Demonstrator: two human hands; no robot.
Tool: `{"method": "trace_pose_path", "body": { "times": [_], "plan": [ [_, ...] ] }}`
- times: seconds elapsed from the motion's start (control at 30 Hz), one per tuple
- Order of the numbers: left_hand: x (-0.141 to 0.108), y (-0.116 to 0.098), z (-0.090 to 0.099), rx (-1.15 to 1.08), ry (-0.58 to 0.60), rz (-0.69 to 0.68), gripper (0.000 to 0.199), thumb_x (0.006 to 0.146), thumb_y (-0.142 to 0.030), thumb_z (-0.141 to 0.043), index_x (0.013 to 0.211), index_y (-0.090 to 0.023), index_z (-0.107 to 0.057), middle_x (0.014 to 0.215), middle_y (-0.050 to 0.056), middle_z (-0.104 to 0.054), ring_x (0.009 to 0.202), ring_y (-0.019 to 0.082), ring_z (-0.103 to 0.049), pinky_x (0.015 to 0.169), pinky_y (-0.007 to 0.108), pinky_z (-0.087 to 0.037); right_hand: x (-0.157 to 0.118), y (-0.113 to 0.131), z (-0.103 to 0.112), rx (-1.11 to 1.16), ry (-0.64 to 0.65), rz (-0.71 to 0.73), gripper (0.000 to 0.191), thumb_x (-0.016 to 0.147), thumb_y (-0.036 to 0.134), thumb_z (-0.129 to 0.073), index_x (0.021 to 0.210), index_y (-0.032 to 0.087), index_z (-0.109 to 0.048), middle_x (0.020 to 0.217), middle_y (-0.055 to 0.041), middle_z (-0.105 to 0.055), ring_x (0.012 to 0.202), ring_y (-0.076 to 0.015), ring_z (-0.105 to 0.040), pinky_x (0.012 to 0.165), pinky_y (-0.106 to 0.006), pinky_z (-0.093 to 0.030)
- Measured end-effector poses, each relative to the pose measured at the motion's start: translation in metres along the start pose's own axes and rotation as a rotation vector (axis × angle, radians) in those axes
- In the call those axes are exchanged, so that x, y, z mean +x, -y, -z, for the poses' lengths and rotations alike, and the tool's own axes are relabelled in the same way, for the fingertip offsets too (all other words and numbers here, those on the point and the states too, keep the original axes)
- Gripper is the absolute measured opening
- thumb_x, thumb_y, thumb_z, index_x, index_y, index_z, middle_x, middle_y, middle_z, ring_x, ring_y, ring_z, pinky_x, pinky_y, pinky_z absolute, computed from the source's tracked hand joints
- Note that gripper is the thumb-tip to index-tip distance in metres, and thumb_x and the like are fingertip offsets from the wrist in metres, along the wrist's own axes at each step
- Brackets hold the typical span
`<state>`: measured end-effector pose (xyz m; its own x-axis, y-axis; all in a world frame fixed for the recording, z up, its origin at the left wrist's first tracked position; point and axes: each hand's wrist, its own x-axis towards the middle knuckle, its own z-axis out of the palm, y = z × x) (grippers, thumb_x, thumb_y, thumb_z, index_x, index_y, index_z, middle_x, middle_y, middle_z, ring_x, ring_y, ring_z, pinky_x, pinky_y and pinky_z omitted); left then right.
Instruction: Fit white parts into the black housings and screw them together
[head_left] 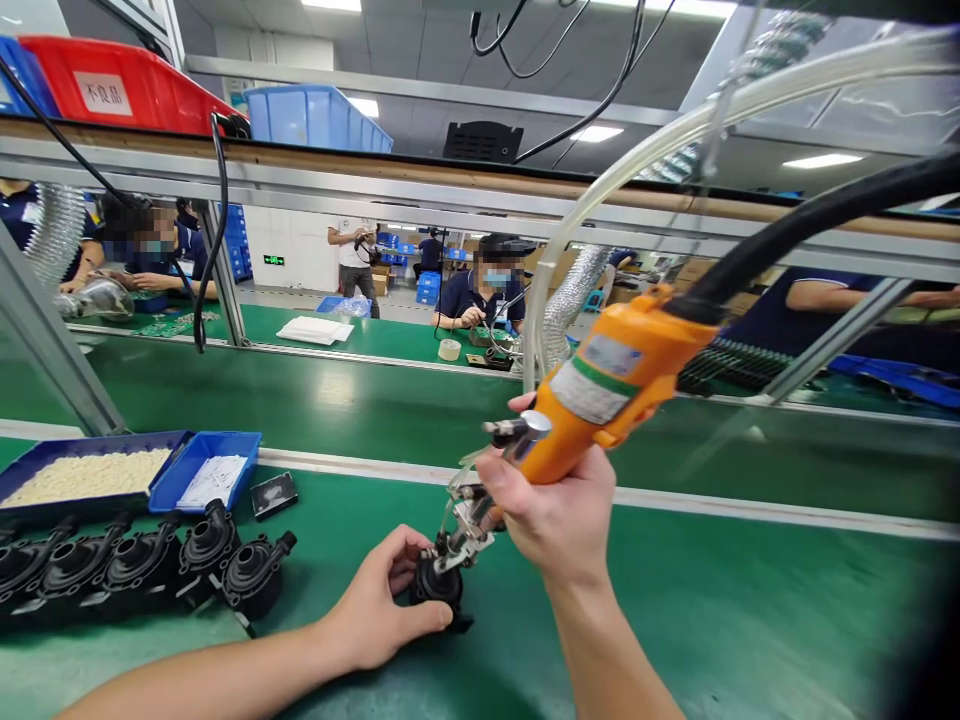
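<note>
Left hand grips black housing, right hand orange driver (tip seemingly on housing, contact unclear). We should press straight, housing still.

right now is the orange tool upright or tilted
Tilted: the orange tool, in the right hand, slants down and leftward to the black part held by the left hand.

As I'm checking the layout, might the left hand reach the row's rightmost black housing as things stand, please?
Probably not: the left hand holds the black part. Otherwise, the way across the green bench to the housing looks free.
</note>
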<state>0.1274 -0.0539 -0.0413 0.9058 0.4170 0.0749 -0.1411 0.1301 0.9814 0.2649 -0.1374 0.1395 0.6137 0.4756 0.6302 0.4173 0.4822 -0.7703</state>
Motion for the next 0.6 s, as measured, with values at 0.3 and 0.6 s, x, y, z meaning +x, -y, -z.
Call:
{"method": "trace_pose_path", "body": {
  "times": [0.3, 0.6],
  "plan": [
    [0.001, 0.000, 0.000, -0.021, -0.017, 0.000, 0.048, 0.074, -0.030, -0.093, 0.106, -0.020, -0.057, 0.107, 0.004, -0.067, 0.106, 0.022, -0.064, 0.102, 0.038, -0.050, -0.006, -0.010, -0.009, 0.006, 0.002, -0.061, 0.047, 0.073, 0.033, -0.089, 0.106, 0.023, -0.057, 0.060, 0.0098, -0.051, 0.044, -0.0114, -0.045, 0.040, -0.024, -0.047],
    [-0.003, 0.011, -0.001, 0.037, -0.003, -0.066, 0.066, 0.079, -0.043, -0.090, 0.130, -0.023, -0.053, 0.123, 0.010, -0.064, 0.120, 0.028, -0.063, 0.109, 0.043, -0.046, -0.001, 0.018, 0.022, -0.197, -0.105, 0.050, 0.047, 0.070, 0.039, -0.093, 0.108, 0.019, -0.071, 0.078, -0.0007, -0.066, 0.058, -0.0177, -0.059, 0.051, -0.029, -0.055]
  ]
}}
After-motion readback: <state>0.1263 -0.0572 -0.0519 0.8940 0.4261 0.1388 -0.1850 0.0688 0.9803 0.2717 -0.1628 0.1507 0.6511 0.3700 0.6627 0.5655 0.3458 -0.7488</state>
